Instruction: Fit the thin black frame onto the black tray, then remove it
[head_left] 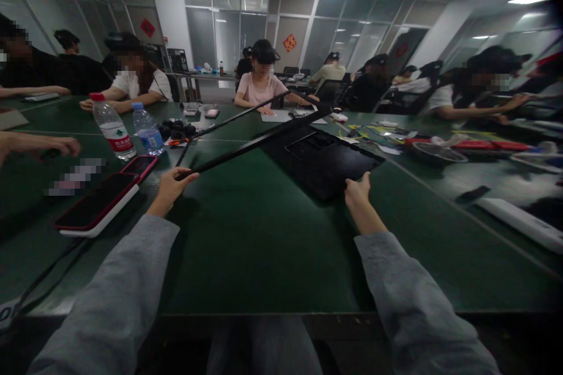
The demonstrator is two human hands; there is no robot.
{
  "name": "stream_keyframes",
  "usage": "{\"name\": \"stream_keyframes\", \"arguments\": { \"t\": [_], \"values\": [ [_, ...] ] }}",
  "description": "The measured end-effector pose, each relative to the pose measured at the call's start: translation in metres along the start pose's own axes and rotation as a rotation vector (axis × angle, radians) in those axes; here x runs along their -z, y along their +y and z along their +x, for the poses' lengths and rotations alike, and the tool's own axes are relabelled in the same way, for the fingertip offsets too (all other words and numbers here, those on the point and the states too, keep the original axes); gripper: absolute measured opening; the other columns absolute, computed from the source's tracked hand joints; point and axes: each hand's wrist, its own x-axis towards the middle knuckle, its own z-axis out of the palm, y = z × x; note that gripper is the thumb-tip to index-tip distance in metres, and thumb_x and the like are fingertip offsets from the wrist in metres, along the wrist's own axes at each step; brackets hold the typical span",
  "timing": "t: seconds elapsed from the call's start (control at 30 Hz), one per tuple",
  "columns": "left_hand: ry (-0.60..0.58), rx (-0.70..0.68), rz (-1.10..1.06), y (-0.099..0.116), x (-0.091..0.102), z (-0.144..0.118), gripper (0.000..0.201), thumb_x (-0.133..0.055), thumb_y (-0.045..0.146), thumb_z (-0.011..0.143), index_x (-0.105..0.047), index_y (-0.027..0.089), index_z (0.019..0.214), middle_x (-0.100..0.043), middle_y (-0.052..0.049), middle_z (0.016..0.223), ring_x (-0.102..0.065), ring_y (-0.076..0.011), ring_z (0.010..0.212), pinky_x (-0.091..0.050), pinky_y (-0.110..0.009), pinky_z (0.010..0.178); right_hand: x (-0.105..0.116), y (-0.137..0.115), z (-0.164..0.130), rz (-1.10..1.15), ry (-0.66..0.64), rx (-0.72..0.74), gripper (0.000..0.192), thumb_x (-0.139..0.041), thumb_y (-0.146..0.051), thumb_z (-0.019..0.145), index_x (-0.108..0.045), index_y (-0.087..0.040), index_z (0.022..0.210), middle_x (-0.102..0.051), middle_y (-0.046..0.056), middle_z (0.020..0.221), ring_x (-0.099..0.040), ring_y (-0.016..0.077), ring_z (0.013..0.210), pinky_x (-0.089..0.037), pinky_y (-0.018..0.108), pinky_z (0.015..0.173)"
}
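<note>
Left hand (pixel 171 190) had the near corner of a thin black frame (pixel 246 148) pinched between thumb and fingers. Frame was tilted up off the green table (pixel 264 246), its long near bar running away to the right, far end over or beyond the back of a black panel (pixel 332 167); couldn't tell if the two touched. Right hand (pixel 361 199) was gripping the panel's near right corner. Panel sat right of centre, a rectangular outline showing on its upper face; couldn't tell whether it lay flat or was lifted slightly at the held corner. Left of the left hand: red-edged device (pixel 101 202) on a white block (pixel 115 214), then a red-capped bottle (pixel 114 129) and a blue-capped bottle (pixel 148 132), both standing, small black parts (pixel 176 129) just beside the second. Another person's hand (pixel 61 143) was over the table at far left. Right side: loose wires (pixel 378 132) beyond the panel, white bar-shaped unit (pixel 521 220) nearer the person. Co-worker in a pink top (pixel 259 91) sat opposite.
</note>
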Motion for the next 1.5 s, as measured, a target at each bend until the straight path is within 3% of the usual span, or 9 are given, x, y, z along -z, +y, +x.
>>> {"name": "stream_keyframes", "arguments": {
  "t": [0.13, 0.27, 0.4, 0.5, 0.67, 0.8, 0.9, 1.1, 1.5],
  "values": [
    [-0.025, -0.077, 0.083, 0.0, 0.001, 0.001, 0.053, -0.091, 0.056, 0.055, -0.075, 0.019, 0.089, -0.077, -0.007, 0.093, -0.072, -0.0274, 0.094, -0.054, -0.04, 0.091, -0.012, 0.012, 0.003, 0.296, -0.038, -0.267, 0.082, -0.063, -0.038, 0.085, -0.044, -0.03, 0.165, -0.075, 0.009, 0.125, -0.073, 0.0262, 0.105, -0.063, 0.051, 0.092],
    [-0.028, -0.145, 0.181, 0.004, 0.0, 0.0, 0.046, -0.09, 0.054, 0.059, -0.074, 0.02, 0.086, -0.076, -0.007, 0.089, -0.07, -0.0277, 0.09, -0.054, -0.041, 0.088, -0.008, 0.03, 0.005, 0.363, -0.041, -0.489, 0.077, -0.068, -0.038, 0.087, -0.049, -0.017, 0.158, -0.078, 0.009, 0.106, -0.072, 0.024, 0.1, -0.058, 0.046, 0.101],
    [-0.073, -0.247, 0.255, 0.005, -0.002, -0.002, 0.04, -0.091, 0.049, 0.064, -0.074, 0.021, 0.086, -0.075, -0.008, 0.093, -0.07, -0.0288, 0.092, -0.054, -0.043, 0.09, 0.016, 0.023, 0.016, 0.402, 0.075, -0.409, 0.066, -0.052, -0.073, 0.095, -0.063, -0.023, 0.136, -0.076, 0.012, 0.105, -0.072, 0.0268, 0.108, -0.059, 0.047, 0.1],
    [-0.071, -0.339, 0.317, 0.002, -0.007, -0.004, 0.038, -0.093, 0.048, 0.066, -0.075, 0.023, 0.088, -0.074, -0.009, 0.098, -0.069, -0.0297, 0.096, -0.053, -0.045, 0.094, 0.027, 0.003, 0.022, 0.513, -0.087, -0.339, 0.074, -0.04, -0.085, 0.093, -0.062, -0.029, 0.135, -0.074, 0.013, 0.118, -0.071, 0.03, 0.118, -0.061, 0.051, 0.1],
    [-0.079, -0.427, 0.358, 0.002, -0.024, -0.007, 0.038, -0.095, 0.049, 0.07, -0.077, 0.023, 0.091, -0.074, -0.009, 0.101, -0.068, -0.0293, 0.101, -0.052, -0.046, 0.098, 0.009, -0.008, 0.013, 0.229, -0.129, -0.225, 0.102, -0.082, -0.057, 0.074, -0.041, -0.025, 0.162, -0.063, 0.016, 0.144, -0.067, 0.0328, 0.124, -0.057, 0.053, 0.108],
    [-0.101, -0.462, 0.392, 0.008, -0.036, -0.009, 0.034, -0.095, 0.049, 0.072, -0.077, 0.026, 0.09, -0.075, -0.009, 0.103, -0.068, -0.0313, 0.108, -0.049, -0.051, 0.104, -0.005, 0.008, 0.005, -0.146, -0.102, -0.149, 0.096, -0.07, -0.041, 0.081, -0.04, -0.006, 0.165, -0.061, 0.026, 0.142, -0.066, 0.0359, 0.124, -0.052, 0.055, 0.114],
    [-0.145, -0.452, 0.413, 0.009, -0.039, -0.009, 0.034, -0.094, 0.05, 0.072, -0.077, 0.027, 0.089, -0.075, -0.009, 0.105, -0.067, -0.0328, 0.111, -0.048, -0.052, 0.106, -0.003, 0.021, 0.003, -0.273, -0.102, -0.167, 0.087, -0.061, -0.033, 0.084, -0.043, -0.003, 0.163, -0.07, 0.023, 0.128, -0.07, 0.0336, 0.114, -0.052, 0.053, 0.112],
    [-0.231, -0.426, 0.466, -0.001, -0.052, 0.006, 0.034, -0.091, 0.053, 0.076, -0.076, 0.027, 0.094, -0.076, -0.009, 0.11, -0.064, -0.0331, 0.116, -0.046, -0.048, 0.105, -0.001, 0.032, 0.0, -0.36, -0.011, -0.119, 0.066, -0.054, -0.026, 0.086, -0.062, -0.008, 0.149, -0.071, 0.023, 0.126, -0.067, 0.0346, 0.117, -0.052, 0.053, 0.111],
    [-0.328, -0.451, 0.667, -0.008, -0.057, 0.01, 0.033, -0.078, 0.054, 0.089, -0.076, 0.028, 0.109, -0.076, -0.01, 0.124, -0.063, -0.0366, 0.122, -0.028, -0.057, 0.115, -0.01, 0.039, -0.004, -0.412, 0.017, -0.085, 0.063, -0.049, -0.027, 0.094, -0.056, -0.008, 0.154, -0.065, 0.024, 0.131, -0.062, 0.0373, 0.126, -0.049, 0.057, 0.115]
  ]
}}
